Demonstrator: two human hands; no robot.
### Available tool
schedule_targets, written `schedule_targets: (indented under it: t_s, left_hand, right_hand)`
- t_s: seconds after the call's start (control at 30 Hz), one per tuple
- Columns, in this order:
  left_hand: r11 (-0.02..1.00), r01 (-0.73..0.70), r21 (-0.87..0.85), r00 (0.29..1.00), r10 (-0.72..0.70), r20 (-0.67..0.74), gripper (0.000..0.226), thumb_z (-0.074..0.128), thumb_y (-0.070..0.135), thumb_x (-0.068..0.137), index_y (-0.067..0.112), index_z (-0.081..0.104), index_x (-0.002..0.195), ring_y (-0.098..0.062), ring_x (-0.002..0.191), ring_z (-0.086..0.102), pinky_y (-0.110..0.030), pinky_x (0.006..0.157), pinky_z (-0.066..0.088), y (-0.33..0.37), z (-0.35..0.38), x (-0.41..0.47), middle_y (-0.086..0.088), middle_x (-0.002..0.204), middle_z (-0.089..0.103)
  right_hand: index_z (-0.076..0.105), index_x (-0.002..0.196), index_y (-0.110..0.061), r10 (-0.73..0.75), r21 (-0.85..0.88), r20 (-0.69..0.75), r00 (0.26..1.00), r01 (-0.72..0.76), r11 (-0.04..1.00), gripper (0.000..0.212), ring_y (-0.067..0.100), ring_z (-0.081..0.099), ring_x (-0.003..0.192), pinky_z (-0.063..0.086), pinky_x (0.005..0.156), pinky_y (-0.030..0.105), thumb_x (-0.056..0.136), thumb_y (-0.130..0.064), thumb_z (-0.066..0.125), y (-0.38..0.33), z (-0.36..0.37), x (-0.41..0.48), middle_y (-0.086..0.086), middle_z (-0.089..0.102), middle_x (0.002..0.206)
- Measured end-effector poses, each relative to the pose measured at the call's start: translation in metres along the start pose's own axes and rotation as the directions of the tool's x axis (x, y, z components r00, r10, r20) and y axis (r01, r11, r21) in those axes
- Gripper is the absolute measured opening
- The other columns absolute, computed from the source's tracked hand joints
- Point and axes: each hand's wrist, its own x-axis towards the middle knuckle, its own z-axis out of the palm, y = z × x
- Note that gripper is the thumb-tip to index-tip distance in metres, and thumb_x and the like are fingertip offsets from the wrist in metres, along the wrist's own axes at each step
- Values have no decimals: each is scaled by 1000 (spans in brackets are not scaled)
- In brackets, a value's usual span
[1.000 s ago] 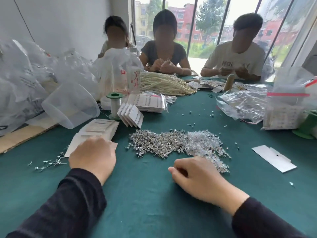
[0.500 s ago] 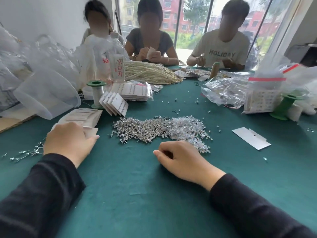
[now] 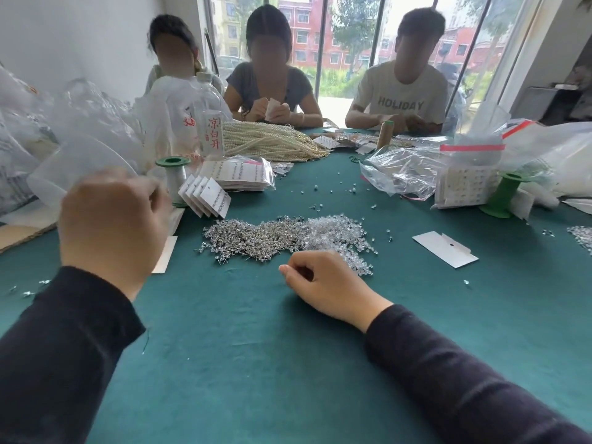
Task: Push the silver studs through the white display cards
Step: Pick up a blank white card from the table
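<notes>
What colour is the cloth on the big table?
The tablecloth is a plain dark teal green, clearest in the head view.

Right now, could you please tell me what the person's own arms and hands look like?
Both arms are in long, plain, near-black sleeves, left sleeve and right sleeve, ending at the wrists. The left hand and right hand are bare, with no gloves, rings or watch in view.

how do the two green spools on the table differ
The left spool is wound with pale thread, green only at its rims; the right spool shows a bare green core. The left stands beside the fanned white cards, the right beside a bagged card sheet. Both stand on end.
</notes>
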Motion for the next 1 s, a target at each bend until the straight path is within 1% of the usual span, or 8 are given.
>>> schedule_targets:
  t_s: [0.17,0.27,0.33,0.67,0.8,0.9,0.97,1.0]
  left_hand:
    - [775,262,-575,963,-173,205,14,62,20,86,10,70,82,-11,44,53,-14,45,42,47,20,0,-4,63,64]
    - [251,725,-641,688,-217,693,12,62,10,85,8,62,74,-6,38,57,-14,37,45,67,53,-12,-8,68,62]
    - [55,844,-534,536,-138,833,11,59,4,86,5,58,75,-9,41,59,-17,39,48,71,66,-22,-11,70,61]
    - [90,926,-366,363,50,931,4,62,3,83,2,58,81,-16,47,64,-22,40,50,54,56,-27,-6,56,67]
    - [-33,910,-414,415,86,906,7,62,5,83,7,56,79,-20,51,66,-24,44,53,54,56,-25,-8,64,67]
    - [-115,882,-457,470,124,874,7,60,6,84,8,56,79,-20,52,66,-24,45,53,58,56,-26,-7,66,66]
    - [10,821,-570,569,60,820,7,60,10,86,8,60,79,-17,53,65,-24,50,55,58,61,-25,-5,65,67]
    - [226,727,-649,669,-16,743,8,61,14,86,9,63,80,-15,56,65,-24,56,55,55,67,-23,-3,67,68]
  right_hand:
    - [67,93,-14,142,-169,-372,917,-217,961,15,20,55,80,45,75,32,85,-21,57,30,-28,10,-1,57,83]
    - [66,109,-11,332,-228,-267,905,-394,890,27,28,55,100,39,90,31,85,-18,56,55,-38,11,11,60,102]
    - [72,97,-11,362,-220,-206,909,-404,888,21,29,53,101,36,87,27,84,-16,56,61,-38,10,11,62,99]
    - [68,82,-15,251,-50,-361,898,-287,957,16,16,57,81,40,73,27,87,-25,57,49,-40,17,-2,63,81]
    - [67,81,-30,208,156,-298,932,-167,974,19,-3,54,69,37,61,7,87,-41,53,26,-39,9,-13,66,77]
    - [68,84,-23,259,402,-125,958,-190,896,10,2,57,65,44,65,16,83,-31,62,20,-36,7,-2,71,79]
    - [67,80,-16,310,556,-94,946,-209,805,3,8,56,56,45,56,21,82,-16,65,22,-36,9,1,69,68]
    - [66,77,-15,339,570,-123,933,-213,793,6,6,52,50,41,49,18,83,-12,65,24,-37,10,-2,65,61]
